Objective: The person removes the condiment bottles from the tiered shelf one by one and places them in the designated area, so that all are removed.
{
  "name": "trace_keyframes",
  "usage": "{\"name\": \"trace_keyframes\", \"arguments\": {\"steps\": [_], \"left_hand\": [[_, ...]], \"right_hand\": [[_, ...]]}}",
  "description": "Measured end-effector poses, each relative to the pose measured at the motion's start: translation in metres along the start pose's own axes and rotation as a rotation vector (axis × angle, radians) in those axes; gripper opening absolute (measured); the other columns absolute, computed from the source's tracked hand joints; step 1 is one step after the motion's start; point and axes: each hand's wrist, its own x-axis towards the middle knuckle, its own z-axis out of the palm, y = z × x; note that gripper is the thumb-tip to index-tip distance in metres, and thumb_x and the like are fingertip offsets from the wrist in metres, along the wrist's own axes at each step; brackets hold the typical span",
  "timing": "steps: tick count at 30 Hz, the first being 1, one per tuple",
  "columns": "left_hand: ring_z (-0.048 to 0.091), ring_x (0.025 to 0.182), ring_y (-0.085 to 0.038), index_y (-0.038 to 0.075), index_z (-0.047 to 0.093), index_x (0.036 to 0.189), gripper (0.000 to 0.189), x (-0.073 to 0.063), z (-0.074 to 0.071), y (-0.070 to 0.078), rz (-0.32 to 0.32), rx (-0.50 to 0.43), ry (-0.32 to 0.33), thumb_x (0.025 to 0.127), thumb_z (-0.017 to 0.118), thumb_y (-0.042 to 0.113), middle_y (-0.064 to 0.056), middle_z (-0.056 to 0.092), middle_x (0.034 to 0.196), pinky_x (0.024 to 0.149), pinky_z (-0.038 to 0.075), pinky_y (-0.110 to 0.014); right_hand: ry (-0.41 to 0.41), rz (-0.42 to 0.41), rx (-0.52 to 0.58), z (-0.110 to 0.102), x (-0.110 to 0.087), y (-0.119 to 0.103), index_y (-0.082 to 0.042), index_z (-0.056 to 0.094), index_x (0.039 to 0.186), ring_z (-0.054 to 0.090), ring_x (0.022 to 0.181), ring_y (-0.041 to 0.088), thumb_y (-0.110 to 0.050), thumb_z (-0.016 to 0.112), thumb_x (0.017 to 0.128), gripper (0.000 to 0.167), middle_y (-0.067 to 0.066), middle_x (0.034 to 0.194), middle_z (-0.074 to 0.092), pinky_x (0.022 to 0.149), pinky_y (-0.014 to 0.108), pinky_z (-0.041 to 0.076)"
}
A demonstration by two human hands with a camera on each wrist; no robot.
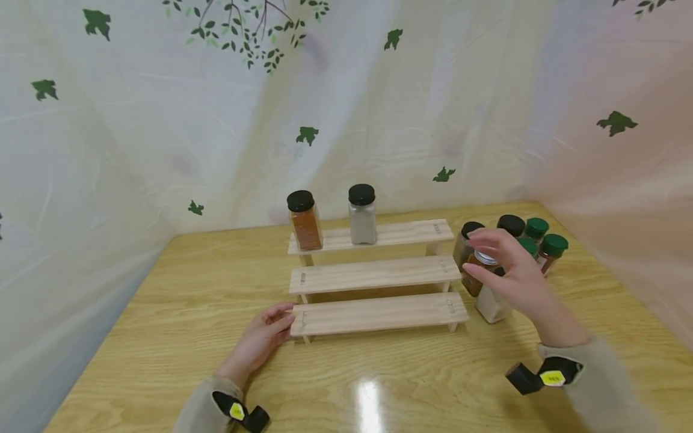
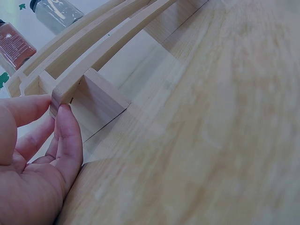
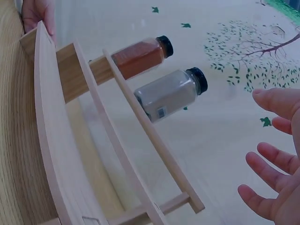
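A three-tier wooden spice rack [image 1: 379, 316] stands on the table. My left hand [image 1: 262, 337] pinches the left end of its lowest tier; the left wrist view shows thumb and fingers [image 2: 68, 140] at the board's corner. On the top tier stand two black-capped jars: one with orange-red spice [image 1: 307, 228] at the left end, one with pale grey contents [image 1: 363, 222] to its right. My right hand [image 1: 511, 273] is above the jars right of the rack, partly covering them. Its fingers are spread and hold nothing in the right wrist view.
Right of the rack is a cluster of jars, including a green-capped jar [image 1: 552, 249], a black-capped jar [image 1: 511, 225] and a jar with pale contents [image 1: 492, 307]. A leaf-patterned curtain [image 1: 352, 108] hangs behind the wood-grain table [image 1: 216, 270].
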Motion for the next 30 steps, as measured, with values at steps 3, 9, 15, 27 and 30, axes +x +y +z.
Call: {"name": "trace_keyframes", "arguments": {"steps": [3,9,15,27,30], "left_hand": [[0.059,0.087,-0.003,-0.007,0.039,0.134,0.041,0.0,0.0,0.0,0.004,-0.006,-0.011,0.097,0.05,0.007,0.007,0.057,0.097,0.077,0.05,-0.019],[0.06,0.087,-0.004,-0.008,0.041,0.132,0.038,0.0,0.0,0.0,0.011,-0.028,-0.022,0.096,0.049,0.004,0.006,0.058,0.096,0.078,0.05,-0.019],[0.06,0.085,-0.003,-0.002,0.047,0.127,0.032,0.0,0.001,0.0,0.014,-0.028,-0.016,0.096,0.05,0.004,0.007,0.058,0.094,0.077,0.05,-0.019],[0.059,0.087,-0.004,-0.005,0.044,0.13,0.036,0.001,0.001,-0.001,-0.003,-0.023,0.007,0.096,0.048,0.003,0.006,0.058,0.095,0.078,0.05,-0.019],[0.059,0.086,-0.004,-0.004,0.046,0.129,0.034,0.001,0.002,-0.001,-0.005,-0.023,0.014,0.096,0.049,0.002,0.006,0.058,0.095,0.078,0.05,-0.02]], "right_hand": [[0.0,-0.011,0.042,0.01,0.005,-0.001,-0.01,0.054,0.123,0.052,0.11,0.0,0.018,0.063,0.079,0.052,-0.009,0.118,0.053,0.093,0.009,0.039],[-0.063,0.027,0.072,0.026,0.016,0.0,0.011,0.047,0.119,0.052,0.109,-0.001,0.012,0.062,0.083,0.039,-0.011,0.115,0.054,0.094,0.01,0.038],[-0.126,0.128,0.098,0.04,0.029,0.001,0.006,0.047,0.125,0.05,0.11,0.0,0.0,0.063,0.088,0.041,0.015,0.121,0.052,0.096,0.012,0.039],[-0.194,0.2,0.113,0.07,0.063,0.0,0.002,0.044,0.132,0.048,0.12,0.033,-0.002,0.068,0.085,0.053,0.02,0.131,0.048,0.103,0.046,0.04],[-0.187,0.225,0.125,0.076,0.071,-0.001,-0.002,0.039,0.137,0.045,0.124,0.032,-0.007,0.068,0.086,0.059,0.017,0.135,0.046,0.105,0.046,0.038]]}}
